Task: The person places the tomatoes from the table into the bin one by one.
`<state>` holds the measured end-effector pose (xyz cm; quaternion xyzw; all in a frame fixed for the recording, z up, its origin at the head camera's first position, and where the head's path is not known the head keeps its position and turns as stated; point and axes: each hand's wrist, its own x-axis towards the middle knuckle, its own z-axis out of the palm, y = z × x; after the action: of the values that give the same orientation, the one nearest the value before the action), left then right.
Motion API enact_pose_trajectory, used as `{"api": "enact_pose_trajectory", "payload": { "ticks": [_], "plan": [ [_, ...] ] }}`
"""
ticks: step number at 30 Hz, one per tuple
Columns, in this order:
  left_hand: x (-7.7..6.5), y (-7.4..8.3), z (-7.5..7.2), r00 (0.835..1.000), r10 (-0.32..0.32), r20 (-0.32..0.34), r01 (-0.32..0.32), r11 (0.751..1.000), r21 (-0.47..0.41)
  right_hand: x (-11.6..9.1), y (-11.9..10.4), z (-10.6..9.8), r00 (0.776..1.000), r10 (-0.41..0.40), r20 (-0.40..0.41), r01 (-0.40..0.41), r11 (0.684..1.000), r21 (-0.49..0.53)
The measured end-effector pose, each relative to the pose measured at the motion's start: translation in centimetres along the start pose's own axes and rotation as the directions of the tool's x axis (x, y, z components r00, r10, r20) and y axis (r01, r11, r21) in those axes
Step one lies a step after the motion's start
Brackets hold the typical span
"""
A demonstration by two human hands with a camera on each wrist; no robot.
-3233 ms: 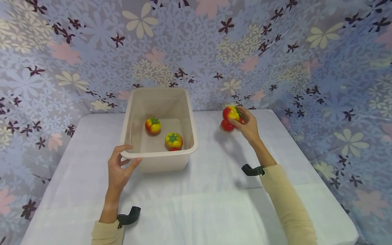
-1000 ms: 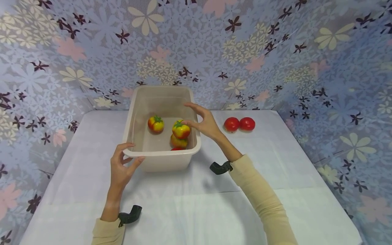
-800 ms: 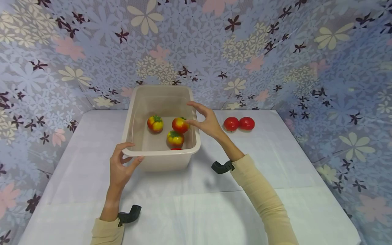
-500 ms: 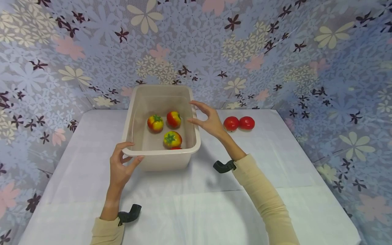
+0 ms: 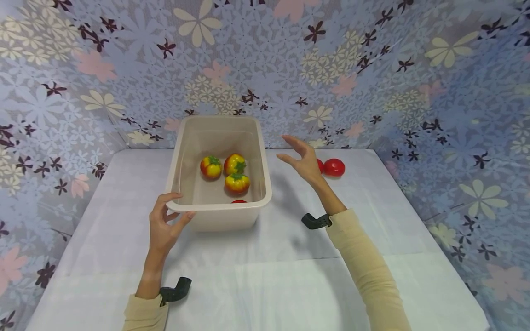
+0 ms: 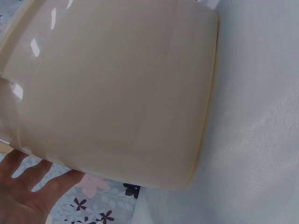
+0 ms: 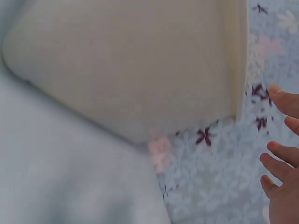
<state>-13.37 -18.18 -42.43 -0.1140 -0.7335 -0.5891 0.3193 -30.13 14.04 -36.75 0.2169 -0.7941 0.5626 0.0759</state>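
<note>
Head view: the right hand, grip wide and empty, has withdrawn from the beige rectangular plastic bin that the left hand holds, so a third round red-and-yellow fruit seems placed.

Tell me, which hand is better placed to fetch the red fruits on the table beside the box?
Probably the right hand: its grip is empty and it hovers nearer the red fruits, partly hiding one. The left hand holds the box by its rim, farther away.
</note>
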Motion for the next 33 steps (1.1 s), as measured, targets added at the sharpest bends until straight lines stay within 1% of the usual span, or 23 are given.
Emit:
{"api": "enact_pose_trajectory", "payload": {
  "ticks": [5,10,15,24,26,29,33],
  "plan": [
    [0.0,0.1,0.1,1.000,0.000,-0.006,0.000,1.000,0.004,-0.3,1.7,-1.4,0.998,0.041,-0.040,-0.042,0.999,-0.029],
    [0.0,0.2,0.1,1.000,-0.001,-0.010,0.001,1.000,0.014,-0.7,3.2,-2.7,0.997,0.046,-0.056,-0.047,0.999,-0.011],
    [0.0,0.2,0.1,1.000,0.006,-0.008,-0.006,1.000,0.022,-1.3,4.2,-3.8,0.997,0.044,-0.063,-0.045,0.999,-0.012],
    [-0.2,0.2,-0.1,1.000,0.026,-0.006,-0.026,0.999,0.028,-2.1,6.3,-4.8,0.984,0.119,-0.135,-0.127,0.990,-0.056],
    [-0.2,0.2,-0.1,1.000,0.027,-0.005,-0.027,0.999,0.033,-2.2,7.2,-5.2,0.979,0.133,-0.153,-0.145,0.987,-0.070],
    [-0.2,0.1,-0.1,1.000,0.025,-0.008,-0.025,0.999,0.038,-2.2,8.4,-5.5,0.973,0.161,-0.164,-0.173,0.983,-0.060],
    [-0.2,0.0,0.0,1.000,0.029,-0.009,-0.029,0.999,0.035,-2.4,8.9,-5.7,0.967,0.167,-0.191,-0.180,0.982,-0.056]
  ]
}}
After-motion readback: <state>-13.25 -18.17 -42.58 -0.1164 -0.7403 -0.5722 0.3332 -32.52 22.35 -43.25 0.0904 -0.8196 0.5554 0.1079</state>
